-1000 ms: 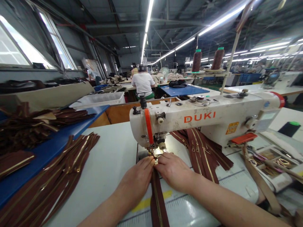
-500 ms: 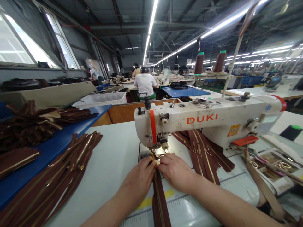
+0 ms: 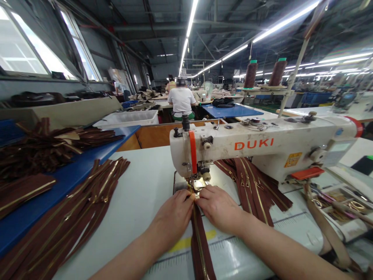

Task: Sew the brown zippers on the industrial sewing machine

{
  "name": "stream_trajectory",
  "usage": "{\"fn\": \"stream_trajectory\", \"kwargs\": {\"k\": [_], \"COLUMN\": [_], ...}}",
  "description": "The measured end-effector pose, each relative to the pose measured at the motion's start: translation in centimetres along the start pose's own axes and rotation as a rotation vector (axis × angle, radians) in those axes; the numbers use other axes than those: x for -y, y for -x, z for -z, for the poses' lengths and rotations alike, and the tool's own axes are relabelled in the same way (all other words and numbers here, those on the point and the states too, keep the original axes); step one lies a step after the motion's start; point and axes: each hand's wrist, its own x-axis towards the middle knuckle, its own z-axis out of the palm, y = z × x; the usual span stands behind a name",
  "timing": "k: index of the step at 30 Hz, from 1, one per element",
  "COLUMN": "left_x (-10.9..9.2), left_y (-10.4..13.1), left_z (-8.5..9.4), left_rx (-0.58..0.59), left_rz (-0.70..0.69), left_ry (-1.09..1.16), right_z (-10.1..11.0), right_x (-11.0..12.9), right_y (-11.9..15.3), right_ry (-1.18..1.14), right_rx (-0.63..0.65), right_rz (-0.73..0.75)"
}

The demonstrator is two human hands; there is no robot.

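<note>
A brown zipper point(image 3: 200, 245) with gold teeth runs from the table's front edge up to the needle area of a white sewing machine point(image 3: 221, 144). My left hand point(image 3: 176, 210) pinches the zipper's left side just in front of the presser foot. On the other side, my right hand point(image 3: 218, 206) has its fingers closed on the same zipper, thumb and fingertips close to the left hand's. The zipper's end under the machine head is hidden by my fingers. Behind the needle, several brown zippers point(image 3: 247, 186) with gold sliders lie spread beneath the machine arm.
A bundle of brown zippers point(image 3: 75, 210) lies on the left, across the table and a blue board point(image 3: 37, 206). More zippers are heaped point(image 3: 43, 146) behind. At right sits a parts tray point(image 3: 339, 210) with metal rings. A person in a white shirt point(image 3: 182, 102) sits ahead.
The whole view has shifted slightly, so everything appears a little farther right. Both hands keep their hold on the zipper at the machine foot.
</note>
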Motion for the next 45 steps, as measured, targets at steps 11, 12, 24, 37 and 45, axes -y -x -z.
{"fn": "stream_trajectory", "kwargs": {"k": [11, 12, 24, 37, 45], "left_x": [0.1, 0.1, -6.9, -8.7, -9.0], "left_y": [-0.4, -0.4, 6.0, 5.6, 5.0], "left_z": [0.1, 0.1, 2.0, 1.5, 1.0], "left_rx": [-0.005, -0.007, -0.165, -0.154, -0.092], "left_rz": [-0.019, -0.017, -0.246, -0.165, -0.069], "left_ry": [-0.075, -0.083, -0.168, -0.186, -0.065], "right_z": [-0.2, -0.1, 1.2, 0.3, 0.4], "right_x": [0.0, 0.0, 4.9, 6.1, 6.1], "right_y": [-0.1, -0.2, 4.7, 5.3, 5.4], "right_ry": [-0.023, -0.032, -0.343, -0.417, -0.433], "right_rx": [-0.003, -0.004, -0.077, -0.16, -0.17], "right_rz": [-0.04, -0.042, -0.284, -0.353, -0.329]}}
